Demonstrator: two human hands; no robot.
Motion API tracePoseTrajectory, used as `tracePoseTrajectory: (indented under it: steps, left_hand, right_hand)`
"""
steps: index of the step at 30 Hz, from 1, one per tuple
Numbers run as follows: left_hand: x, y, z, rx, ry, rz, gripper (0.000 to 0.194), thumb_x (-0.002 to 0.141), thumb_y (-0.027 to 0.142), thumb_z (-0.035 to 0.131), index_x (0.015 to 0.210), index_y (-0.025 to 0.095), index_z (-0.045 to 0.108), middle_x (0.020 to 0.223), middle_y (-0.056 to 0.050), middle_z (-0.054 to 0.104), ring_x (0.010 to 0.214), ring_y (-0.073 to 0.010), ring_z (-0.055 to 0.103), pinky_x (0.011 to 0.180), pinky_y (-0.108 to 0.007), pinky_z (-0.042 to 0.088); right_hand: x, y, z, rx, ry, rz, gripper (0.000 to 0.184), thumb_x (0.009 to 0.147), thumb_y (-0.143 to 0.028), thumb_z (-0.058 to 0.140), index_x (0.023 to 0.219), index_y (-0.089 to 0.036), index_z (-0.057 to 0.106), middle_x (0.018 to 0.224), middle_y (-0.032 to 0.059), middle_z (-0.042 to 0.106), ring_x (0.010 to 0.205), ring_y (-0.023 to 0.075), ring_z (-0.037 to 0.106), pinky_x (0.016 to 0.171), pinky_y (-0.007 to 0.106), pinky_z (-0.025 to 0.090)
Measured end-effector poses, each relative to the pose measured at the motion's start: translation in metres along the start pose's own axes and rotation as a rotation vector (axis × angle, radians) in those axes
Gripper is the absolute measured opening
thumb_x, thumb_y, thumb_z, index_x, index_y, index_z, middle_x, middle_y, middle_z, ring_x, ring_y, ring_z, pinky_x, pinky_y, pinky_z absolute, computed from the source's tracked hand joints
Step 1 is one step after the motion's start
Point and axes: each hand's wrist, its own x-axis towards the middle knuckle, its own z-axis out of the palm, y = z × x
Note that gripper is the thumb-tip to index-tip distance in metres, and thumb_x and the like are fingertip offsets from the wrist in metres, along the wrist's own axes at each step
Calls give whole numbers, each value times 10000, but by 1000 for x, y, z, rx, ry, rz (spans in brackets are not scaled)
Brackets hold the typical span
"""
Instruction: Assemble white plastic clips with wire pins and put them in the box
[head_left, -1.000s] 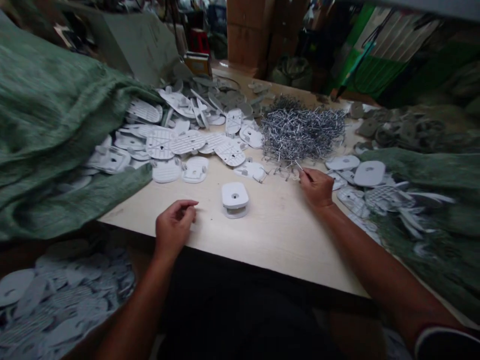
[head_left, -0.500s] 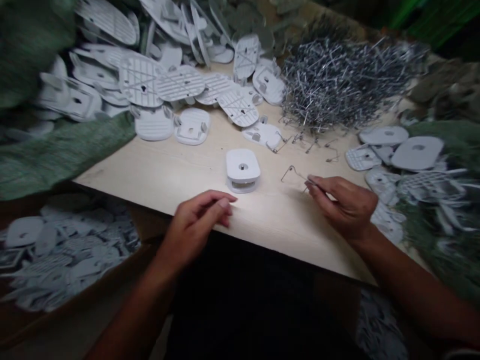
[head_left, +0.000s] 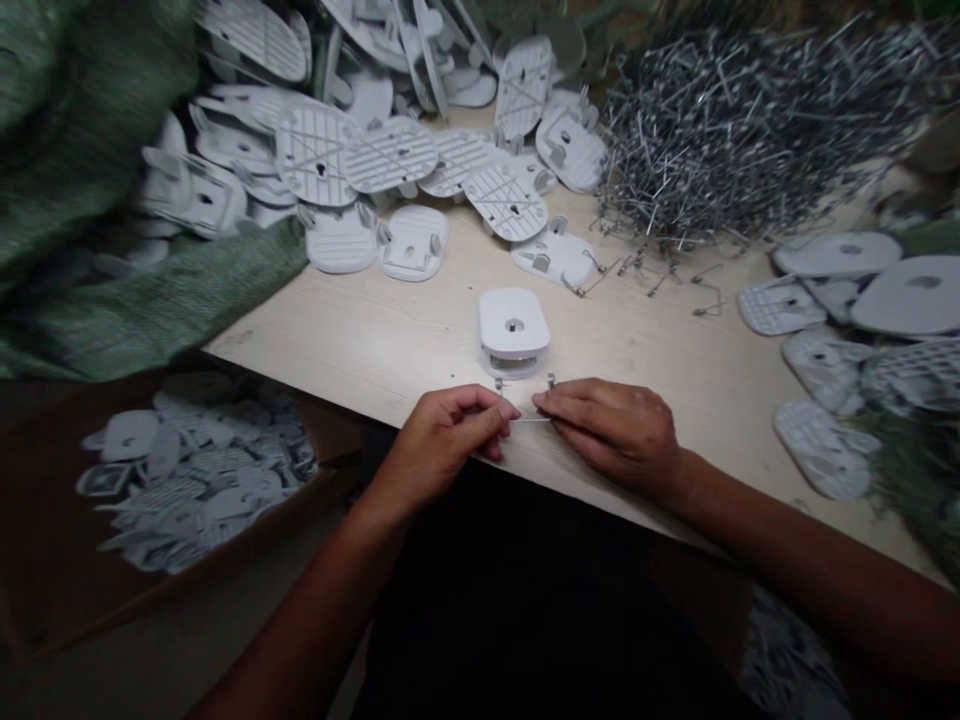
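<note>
Pinching a wire clip (head_left: 525,419), the left hand (head_left: 442,435) and right hand (head_left: 611,430) are curling almost shut near a white plastic block (head_left: 514,325).

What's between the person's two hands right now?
A thin bent silver wire, its ends pointing up, spans the gap between the left hand and right hand, as the head view shows.

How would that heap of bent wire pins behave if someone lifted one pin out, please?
The heap would probably snag: its pins lie tangled, so neighbours may drag along. Each seems light yet stiff, since loose ones keep their bends.
</note>
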Motion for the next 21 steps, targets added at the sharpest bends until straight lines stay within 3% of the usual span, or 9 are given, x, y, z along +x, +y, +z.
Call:
tracePoseTrajectory:
  steps: [4,6,8,11,14,21]
  left_hand:
    - [-2,0,-4,104,35,47,252,936,414,800,890,168,771,788,-5,708,651,-109,649,642,-226,524]
    - [-3,-1,-4,141,44,61,257,945,422,787,908,168,769,798,-5,703,656,-115,648,641,-232,514]
    - [-3,0,-3,187,33,69,261,959,421,766,906,165,763,791,-5,692,666,-122,645,642,-237,502]
    - [-2,3,-1,267,4,79,251,980,406,730,911,166,763,748,-2,676,678,-134,633,641,-240,482]
    - [1,5,0,317,-38,90,246,994,402,696,926,178,769,746,-3,683,671,-140,623,628,-242,479]
    - [7,1,-6,488,50,144,252,1014,407,658,975,187,773,832,-21,704,647,-139,645,594,-246,471]
  right_hand:
    - [3,-16,10,469,208,605,323,981,-236,767,1304,-237,775,1158,82,809,850,187,795,790,333,681]
    - [4,-19,12,707,228,856,414,950,-326,814,1337,-198,744,1122,105,811,771,182,782,704,317,674]
    - [6,-19,12,826,187,999,445,915,-397,850,1281,-160,759,1079,121,813,764,184,775,668,294,658]
    - [9,-15,11,876,103,1078,411,877,-462,880,1112,-133,805,1003,123,811,735,165,753,652,262,634]
    - [12,-9,13,875,82,1070,402,855,-499,893,1002,-133,816,930,106,804,691,143,726,646,255,625]
    - [15,-1,22,832,84,1061,509,778,-562,942,1018,-138,792,941,108,805,682,151,733,623,263,628]
